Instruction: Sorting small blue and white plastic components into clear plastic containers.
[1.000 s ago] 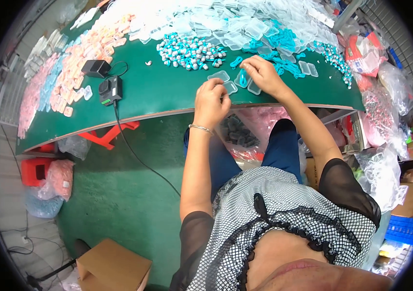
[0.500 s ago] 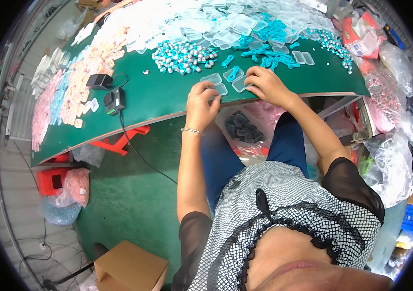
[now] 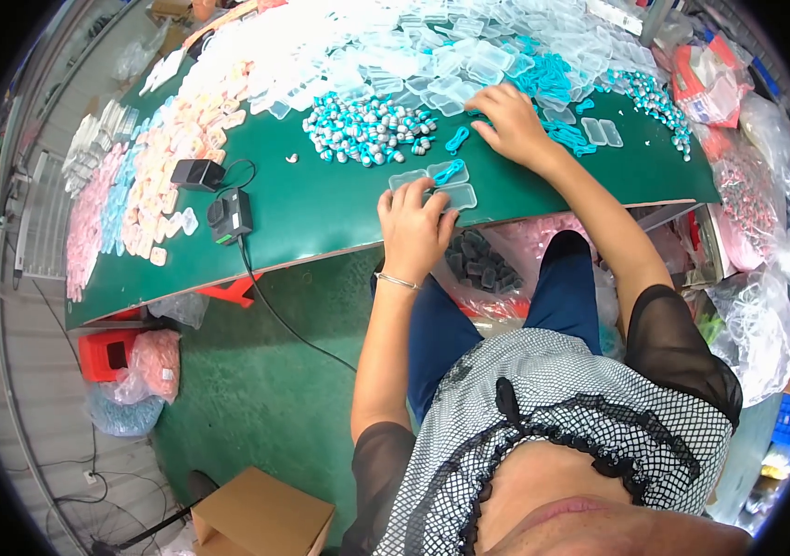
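Near the table's front edge lie opened clear plastic boxes (image 3: 457,195), with a looped teal cord (image 3: 449,170) resting in one compartment. My left hand (image 3: 416,227) is over their near left side, fingers apart and fingertips at the plastic; its palm hides part of them. Farther out, my right hand (image 3: 513,128) reaches over the table with fingers spread and nothing visible in them. Below its fingertips lies a single looped teal cord (image 3: 456,139). A heap of small teal and grey beads or plugs (image 3: 363,130) sits left of that cord.
Clear boxes (image 3: 386,46) are piled across the back, with bundled teal cords (image 3: 543,76) beside them. Another open clear box (image 3: 603,132) lies to the right. Peach pieces (image 3: 149,195), a black charger (image 3: 228,215) and its cable are at the left. Plastic bags (image 3: 738,176) crowd the right edge.
My right hand has left the box holding the cord and moved farther out toward the piles. My left hand stays at the boxes, which now sit closer together. The view has shifted slightly.
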The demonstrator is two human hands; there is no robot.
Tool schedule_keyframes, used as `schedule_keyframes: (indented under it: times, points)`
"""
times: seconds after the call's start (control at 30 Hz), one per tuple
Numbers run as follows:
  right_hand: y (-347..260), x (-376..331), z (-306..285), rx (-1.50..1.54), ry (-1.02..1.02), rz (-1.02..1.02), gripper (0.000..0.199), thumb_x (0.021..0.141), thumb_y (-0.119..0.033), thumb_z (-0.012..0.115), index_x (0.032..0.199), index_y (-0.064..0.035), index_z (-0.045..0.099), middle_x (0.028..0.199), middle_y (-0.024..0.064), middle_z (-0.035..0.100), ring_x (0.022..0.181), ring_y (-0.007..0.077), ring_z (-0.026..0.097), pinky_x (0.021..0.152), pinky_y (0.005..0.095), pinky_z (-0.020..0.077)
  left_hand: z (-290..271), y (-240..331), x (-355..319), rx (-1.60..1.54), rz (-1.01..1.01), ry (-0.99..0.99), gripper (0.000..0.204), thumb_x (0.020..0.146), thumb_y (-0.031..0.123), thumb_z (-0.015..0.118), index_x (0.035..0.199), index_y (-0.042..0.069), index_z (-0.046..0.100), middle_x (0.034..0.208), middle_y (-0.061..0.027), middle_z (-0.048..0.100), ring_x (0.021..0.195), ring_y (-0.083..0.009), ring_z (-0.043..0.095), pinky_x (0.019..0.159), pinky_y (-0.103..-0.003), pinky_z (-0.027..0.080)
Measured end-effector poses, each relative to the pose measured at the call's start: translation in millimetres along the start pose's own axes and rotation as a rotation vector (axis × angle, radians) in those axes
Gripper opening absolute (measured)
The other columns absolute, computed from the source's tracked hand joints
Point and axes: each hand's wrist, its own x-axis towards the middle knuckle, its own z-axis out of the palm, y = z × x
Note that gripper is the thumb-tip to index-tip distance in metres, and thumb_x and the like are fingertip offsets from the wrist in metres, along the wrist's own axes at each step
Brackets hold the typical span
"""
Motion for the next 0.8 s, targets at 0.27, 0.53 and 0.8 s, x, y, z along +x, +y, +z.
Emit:
schedule_keyframes:
  times: [0.27,0.53,0.8]
  points:
    - [24.0,17.8,41.5,-0.134,-0.055,-0.160,0.024,0.074,-0.011,0.067,0.097,-0.0166,0.063,0.095,0.0000,0.060,0.100,0.0209,0.053,0.088,0.0466,0.0339,-15.4,-22.8,-5.5,-0.067,-0.043,-0.023,0.019,0.073,0.020,0.070,0.089,0.010,0.064,0.111,-0.0073,0.058,0.105,-0.0275,0.052,0.096,-0.050,0.033]
    - [39.4,13.7,28.8,-0.092,-0.016,-0.116,0.018,0.075,-0.007,0.064,0.092,-0.0151,0.064,0.090,0.0016,0.061,0.091,0.0205,0.057,0.087,0.0440,0.0354,-35.0,-38.1,-10.1,-0.008,-0.032,-0.056,0.021,0.071,0.018,0.071,0.090,0.009,0.066,0.110,-0.0078,0.059,0.106,-0.0279,0.054,0.095,-0.048,0.035]
    - [-34.4,-39.0,-23.7,0.073,0.021,-0.269,0.016,0.073,-0.009,0.064,0.088,-0.0138,0.063,0.084,0.0011,0.059,0.083,0.0196,0.057,0.084,0.0404,0.0376,-42.3,-42.2,-2.1,0.028,-0.016,-0.058,0.024,0.069,0.018,0.071,0.090,0.009,0.066,0.113,-0.0098,0.057,0.109,-0.0302,0.051,0.095,-0.047,0.035]
